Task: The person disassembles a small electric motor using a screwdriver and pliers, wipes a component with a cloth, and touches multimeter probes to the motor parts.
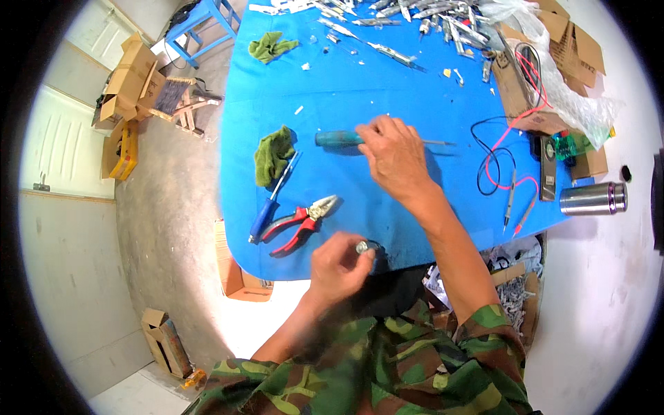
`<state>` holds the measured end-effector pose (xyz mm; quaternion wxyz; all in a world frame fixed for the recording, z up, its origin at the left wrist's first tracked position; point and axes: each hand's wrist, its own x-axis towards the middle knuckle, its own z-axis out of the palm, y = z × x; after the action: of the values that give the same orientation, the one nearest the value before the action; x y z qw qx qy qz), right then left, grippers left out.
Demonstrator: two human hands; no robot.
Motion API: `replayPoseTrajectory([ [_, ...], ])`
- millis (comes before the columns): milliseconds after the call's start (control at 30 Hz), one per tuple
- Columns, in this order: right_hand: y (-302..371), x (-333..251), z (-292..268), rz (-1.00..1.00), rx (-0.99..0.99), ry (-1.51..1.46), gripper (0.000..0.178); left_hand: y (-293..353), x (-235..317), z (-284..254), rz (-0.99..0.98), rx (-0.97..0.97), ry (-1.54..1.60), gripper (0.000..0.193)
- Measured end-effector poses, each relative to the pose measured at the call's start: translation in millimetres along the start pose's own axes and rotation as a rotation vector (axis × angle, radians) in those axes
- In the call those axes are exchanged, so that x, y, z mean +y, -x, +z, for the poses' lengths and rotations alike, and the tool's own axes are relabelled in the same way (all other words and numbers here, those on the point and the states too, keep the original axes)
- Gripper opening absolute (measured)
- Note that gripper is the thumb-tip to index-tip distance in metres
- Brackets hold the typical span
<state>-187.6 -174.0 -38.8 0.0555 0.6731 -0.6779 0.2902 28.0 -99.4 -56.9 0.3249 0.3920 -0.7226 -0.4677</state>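
Near the table's front edge, my left hand (339,268) pinches a small silver metal part (364,247) between thumb and fingers. The part's far end is dark and its exact kind is unclear. Farther off, my right hand (395,153) is closed over a screwdriver (335,138) with a teal handle. The handle points left and the thin shaft sticks out to the right, close to the tabletop. Left of my hands lie red-handled pliers (301,224), jaws pointing up and right. Beside them are a blue-handled screwdriver (263,218) and a crumpled green cloth (274,156).
The blue-covered table (332,93) carries a heap of slim metal parts (443,17) at the far side and another green cloth (272,47). On the right are red and black test leads (495,155), a cardboard box (522,104) and a steel flask (593,199).
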Motion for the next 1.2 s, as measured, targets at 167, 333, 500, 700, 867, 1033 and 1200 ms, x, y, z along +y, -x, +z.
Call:
replayPoseTrajectory([
  [167,-27,-8,16,-0.187,-0.081,-0.106,0.030,-2,2,-4,0.034,0.002,0.030,0.013],
  [333,-36,-10,23,-0.379,-0.106,-0.185,0.027,-4,4,-7,-0.003,-0.035,0.090,0.012],
  [500,-38,-16,37,-0.478,-0.115,-0.194,0.026,-2,3,-6,0.002,-0.016,0.077,0.014],
  [700,-21,-29,16,-0.236,-0.094,-0.373,0.033,0,5,-8,-0.025,-0.024,0.076,0.015],
  [867,39,-31,-14,0.119,-0.015,-0.554,0.023,-2,7,-7,0.004,-0.004,0.062,0.016],
  [1033,98,-60,-51,0.370,-0.080,-0.692,0.020,5,0,-6,-0.001,0.009,0.060,0.024],
  [1200,137,-59,-42,0.262,-0.099,-0.633,0.025,4,-6,-1,0.074,0.018,0.049,0.028],
])
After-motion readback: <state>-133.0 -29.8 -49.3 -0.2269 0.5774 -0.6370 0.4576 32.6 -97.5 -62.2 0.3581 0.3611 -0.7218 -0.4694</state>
